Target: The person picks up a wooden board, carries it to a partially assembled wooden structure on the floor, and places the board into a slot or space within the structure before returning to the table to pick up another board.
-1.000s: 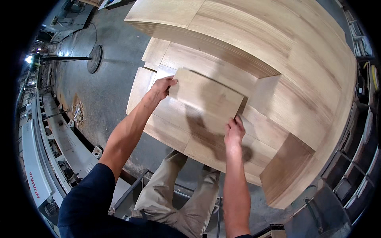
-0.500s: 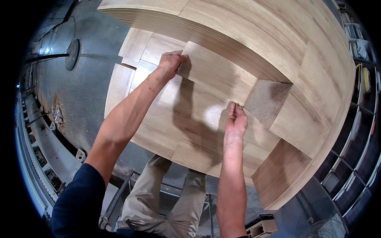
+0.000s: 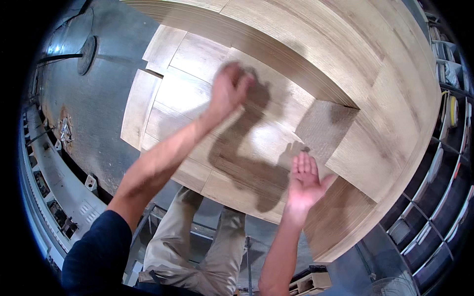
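Note:
Light wood-grain planks lie in rows on a broad stack in front of me. A plank (image 3: 290, 101) in the far row lies flat, against or close to the raised, layered stack (image 3: 296, 59). Over it hovers my left hand (image 3: 231, 91), fingers bent and blurred by motion; whether it holds anything is unclear. My right hand (image 3: 305, 182) is open, palm up with fingers stretched out and nothing on the palm. Near its fingertips is a greyer, rough-looking plank surface (image 3: 327, 123) in the recess.
More layered planks (image 3: 348, 204) rise at the right, with shelving (image 3: 434, 197) beyond. On the left are grey floor (image 3: 116, 54), a round base with a pole (image 3: 88, 55) and a long metal machine (image 3: 59, 180). Beneath me is a metal frame (image 3: 205, 232).
Both hands have let go of the plank, which now lies flat in the far row. My left hand moved right; my right hand drew nearer and turned open, palm up.

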Action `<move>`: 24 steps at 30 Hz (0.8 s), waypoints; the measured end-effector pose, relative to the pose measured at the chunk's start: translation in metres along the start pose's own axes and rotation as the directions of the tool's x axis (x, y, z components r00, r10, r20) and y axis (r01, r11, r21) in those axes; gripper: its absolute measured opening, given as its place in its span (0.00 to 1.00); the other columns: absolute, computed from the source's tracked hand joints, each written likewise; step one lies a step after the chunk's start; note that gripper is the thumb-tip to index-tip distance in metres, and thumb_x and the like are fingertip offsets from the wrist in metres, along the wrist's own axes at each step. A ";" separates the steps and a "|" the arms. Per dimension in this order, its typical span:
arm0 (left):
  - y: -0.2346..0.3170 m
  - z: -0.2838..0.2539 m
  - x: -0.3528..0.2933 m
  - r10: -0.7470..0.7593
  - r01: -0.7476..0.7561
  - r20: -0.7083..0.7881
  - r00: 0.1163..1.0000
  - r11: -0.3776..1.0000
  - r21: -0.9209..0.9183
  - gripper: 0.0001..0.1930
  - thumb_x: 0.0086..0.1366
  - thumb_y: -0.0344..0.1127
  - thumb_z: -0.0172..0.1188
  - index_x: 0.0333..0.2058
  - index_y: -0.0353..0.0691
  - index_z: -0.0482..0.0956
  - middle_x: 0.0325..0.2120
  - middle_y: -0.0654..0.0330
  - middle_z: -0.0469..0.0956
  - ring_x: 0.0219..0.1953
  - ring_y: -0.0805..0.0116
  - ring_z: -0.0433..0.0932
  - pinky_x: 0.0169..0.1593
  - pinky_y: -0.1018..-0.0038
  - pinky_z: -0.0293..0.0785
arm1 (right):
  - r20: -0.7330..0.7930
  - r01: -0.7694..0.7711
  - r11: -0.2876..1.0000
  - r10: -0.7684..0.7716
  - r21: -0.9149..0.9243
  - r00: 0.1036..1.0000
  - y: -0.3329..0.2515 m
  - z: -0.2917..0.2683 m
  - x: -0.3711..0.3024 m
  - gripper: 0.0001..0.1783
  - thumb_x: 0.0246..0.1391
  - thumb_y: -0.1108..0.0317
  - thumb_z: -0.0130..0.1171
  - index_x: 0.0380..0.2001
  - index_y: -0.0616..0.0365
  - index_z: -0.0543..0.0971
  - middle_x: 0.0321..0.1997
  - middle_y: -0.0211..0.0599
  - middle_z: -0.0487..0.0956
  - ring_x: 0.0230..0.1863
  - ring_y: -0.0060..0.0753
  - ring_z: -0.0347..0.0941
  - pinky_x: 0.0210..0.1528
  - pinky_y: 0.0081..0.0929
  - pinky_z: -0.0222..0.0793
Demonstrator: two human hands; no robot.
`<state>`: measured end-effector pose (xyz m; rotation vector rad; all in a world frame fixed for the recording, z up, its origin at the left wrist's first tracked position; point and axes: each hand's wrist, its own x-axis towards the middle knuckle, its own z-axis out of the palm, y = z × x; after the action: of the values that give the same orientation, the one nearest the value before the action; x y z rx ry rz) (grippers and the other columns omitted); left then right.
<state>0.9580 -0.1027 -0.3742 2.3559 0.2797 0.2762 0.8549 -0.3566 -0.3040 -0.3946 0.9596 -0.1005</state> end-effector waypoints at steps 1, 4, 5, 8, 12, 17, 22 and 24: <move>0.053 -0.006 -0.017 -0.188 0.261 0.294 0.937 0.936 -0.234 0.27 0.62 0.48 0.57 0.55 0.37 0.68 0.56 0.45 0.66 0.55 0.51 0.69 0.52 0.63 0.71 | -0.004 0.023 1.000 -0.023 -0.004 1.000 -0.020 0.002 -0.012 0.53 0.55 0.42 0.49 0.64 0.73 0.38 0.66 0.60 0.48 0.69 0.50 0.44 0.70 0.45 0.42; 0.142 -0.014 -0.054 0.063 0.286 0.605 0.794 0.839 -0.463 0.30 0.67 0.50 0.47 0.62 0.38 0.56 0.63 0.49 0.54 0.66 0.51 0.49 0.65 0.61 0.53 | 0.009 0.176 0.982 -0.177 0.071 0.984 -0.069 0.004 -0.021 0.54 0.54 0.37 0.47 0.64 0.72 0.39 0.67 0.57 0.46 0.69 0.50 0.44 0.70 0.44 0.41; 0.157 -0.005 -0.062 0.140 0.233 0.589 0.796 0.827 -0.511 0.32 0.68 0.50 0.44 0.62 0.32 0.53 0.63 0.43 0.52 0.67 0.50 0.47 0.66 0.63 0.49 | 0.066 0.234 0.972 -0.231 -0.038 0.971 -0.085 -0.002 -0.019 0.55 0.54 0.36 0.46 0.64 0.71 0.39 0.67 0.56 0.45 0.68 0.49 0.45 0.69 0.44 0.42; 0.189 0.008 -0.061 0.166 0.229 0.556 0.814 0.788 -0.572 0.32 0.69 0.47 0.43 0.61 0.26 0.50 0.62 0.36 0.51 0.66 0.47 0.47 0.66 0.64 0.48 | 0.110 0.296 0.939 -0.280 -0.173 0.954 -0.118 0.001 -0.012 0.49 0.56 0.35 0.43 0.63 0.67 0.46 0.66 0.52 0.50 0.65 0.47 0.51 0.67 0.45 0.46; 0.206 0.021 -0.066 0.132 0.230 0.503 0.854 0.771 -0.593 0.33 0.69 0.44 0.45 0.60 0.23 0.48 0.60 0.34 0.53 0.64 0.45 0.53 0.65 0.65 0.50 | 0.035 0.257 0.931 -0.257 -0.259 0.966 -0.138 0.018 -0.012 0.37 0.60 0.40 0.39 0.59 0.60 0.57 0.62 0.46 0.58 0.60 0.44 0.56 0.64 0.45 0.48; 0.204 0.038 -0.077 0.053 0.195 0.416 0.908 0.826 -0.530 0.30 0.68 0.40 0.47 0.61 0.26 0.51 0.57 0.38 0.61 0.59 0.52 0.62 0.61 0.68 0.57 | -0.034 0.111 0.984 -0.117 -0.142 0.993 -0.149 0.028 -0.009 0.30 0.63 0.47 0.40 0.58 0.59 0.59 0.62 0.44 0.59 0.60 0.44 0.56 0.65 0.47 0.47; 0.219 0.025 -0.071 -0.145 0.420 0.557 0.818 0.812 -0.405 0.26 0.67 0.36 0.50 0.60 0.32 0.57 0.49 0.50 0.72 0.50 0.67 0.70 0.54 0.74 0.65 | -0.015 0.094 0.996 -0.094 -0.011 0.995 -0.156 0.020 0.000 0.28 0.63 0.51 0.39 0.58 0.59 0.59 0.64 0.45 0.57 0.64 0.45 0.53 0.66 0.47 0.46; 0.203 0.034 -0.068 -0.162 0.504 0.561 0.811 0.681 -0.532 0.24 0.65 0.33 0.51 0.59 0.34 0.62 0.46 0.58 0.74 0.47 0.73 0.70 0.52 0.76 0.66 | -0.014 0.042 0.999 -0.042 -0.013 0.999 -0.154 0.018 0.005 0.27 0.63 0.51 0.40 0.57 0.59 0.60 0.63 0.46 0.58 0.64 0.45 0.52 0.66 0.47 0.45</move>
<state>0.9272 -0.2866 -0.2644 1.5331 0.3172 -0.3531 0.8862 -0.4950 -0.2420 -0.4264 0.9667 -0.1358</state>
